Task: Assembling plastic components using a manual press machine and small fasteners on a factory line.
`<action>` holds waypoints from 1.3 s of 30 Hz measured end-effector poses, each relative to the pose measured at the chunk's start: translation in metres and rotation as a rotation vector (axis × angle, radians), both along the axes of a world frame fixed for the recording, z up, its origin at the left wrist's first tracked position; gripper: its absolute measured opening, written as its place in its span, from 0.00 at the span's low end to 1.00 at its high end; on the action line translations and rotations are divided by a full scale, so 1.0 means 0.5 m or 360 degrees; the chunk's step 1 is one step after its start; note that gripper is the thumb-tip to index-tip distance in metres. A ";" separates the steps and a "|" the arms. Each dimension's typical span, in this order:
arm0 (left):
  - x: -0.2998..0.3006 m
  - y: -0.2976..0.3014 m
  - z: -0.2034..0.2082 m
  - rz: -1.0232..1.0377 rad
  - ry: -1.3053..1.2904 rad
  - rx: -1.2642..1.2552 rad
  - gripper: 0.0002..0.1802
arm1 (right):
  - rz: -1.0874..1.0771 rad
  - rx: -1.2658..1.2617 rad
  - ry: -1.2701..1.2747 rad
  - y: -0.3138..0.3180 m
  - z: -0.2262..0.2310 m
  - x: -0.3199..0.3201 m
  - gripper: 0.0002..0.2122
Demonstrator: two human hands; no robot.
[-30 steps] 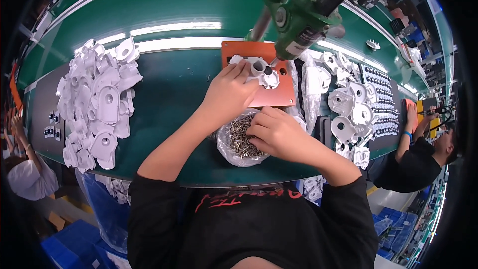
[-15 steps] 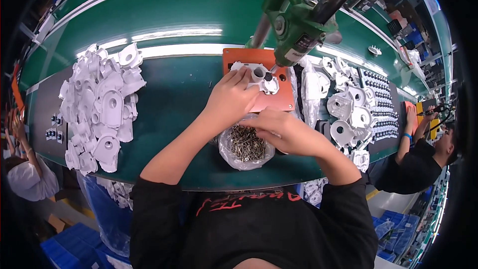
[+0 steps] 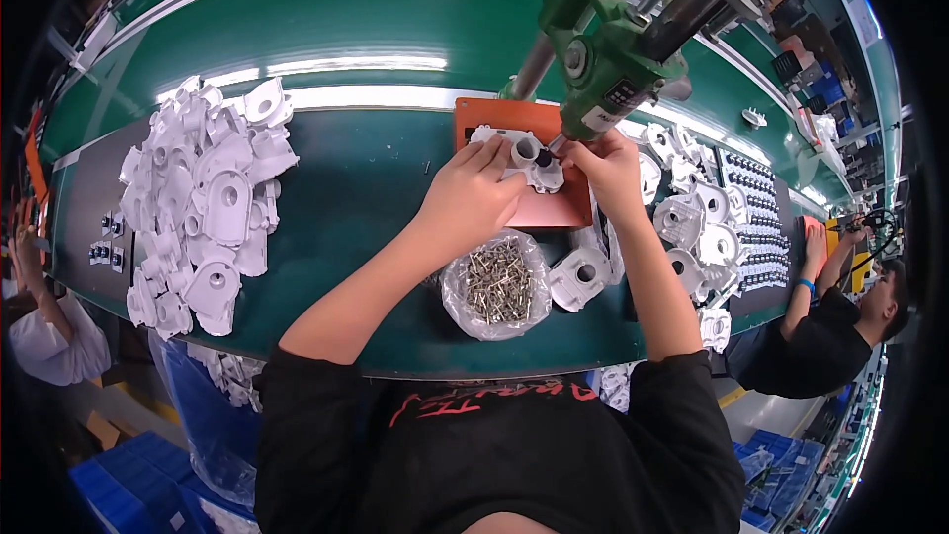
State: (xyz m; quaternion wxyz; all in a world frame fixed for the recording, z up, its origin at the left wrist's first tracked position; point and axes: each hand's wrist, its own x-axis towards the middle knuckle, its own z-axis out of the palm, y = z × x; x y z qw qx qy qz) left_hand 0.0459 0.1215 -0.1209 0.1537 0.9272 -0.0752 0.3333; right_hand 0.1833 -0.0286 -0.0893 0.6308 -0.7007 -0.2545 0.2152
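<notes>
My left hand (image 3: 473,190) presses a white plastic housing (image 3: 544,178) onto an orange plate (image 3: 560,210), its fingers bent over the left side of the part. A round grey tube opening and a black piece show on the housing. My right hand (image 3: 610,174) is closed in a pinch at the housing's right end, right under the tip of a green machine head (image 3: 613,74). Whatever sits between those fingertips is too small to make out. Nearer to me, a clear plastic-lined bowl (image 3: 539,307) holds many metal screws (image 3: 497,279).
A big heap of white housings (image 3: 213,198) lies at left. More housings (image 3: 707,222) lie at right, beside rows of small black-and-white parts (image 3: 759,222). One loose housing (image 3: 580,278) lies beside the bowl. A co-worker (image 3: 830,311) sits at far right, another person (image 3: 59,336) at far left.
My right hand has moved from over the screw bowl up to the housing's right end. The bowl and a loose housing beside it are now uncovered. My left hand stays on the housing.
</notes>
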 end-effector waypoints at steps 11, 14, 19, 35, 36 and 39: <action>0.000 0.002 -0.003 0.0008 0.0041 0.0013 0.08 | 0.0024 -0.0163 -0.0515 0.009 -0.065 0.018 0.05; 0.000 0.002 -0.001 0.0009 0.0024 0.0018 0.08 | 0.0014 -0.0082 -0.0506 0.009 -0.069 0.017 0.04; 0.001 -0.002 0.001 0.0001 0.0015 -0.0010 0.08 | 0.0050 -0.0105 -0.0661 0.005 -0.072 0.023 0.02; 0.000 -0.001 0.000 0.0003 0.0048 0.0015 0.08 | 0.0249 -0.0449 -0.1564 -0.049 -0.045 -0.024 0.14; -0.001 -0.001 0.002 0.0006 0.0037 0.0015 0.08 | 0.0248 -0.0453 -0.1567 -0.054 -0.043 -0.028 0.14; -0.001 -0.003 0.002 0.0009 0.0015 0.0006 0.08 | 0.0312 -0.0573 -0.1558 -0.066 -0.038 -0.034 0.16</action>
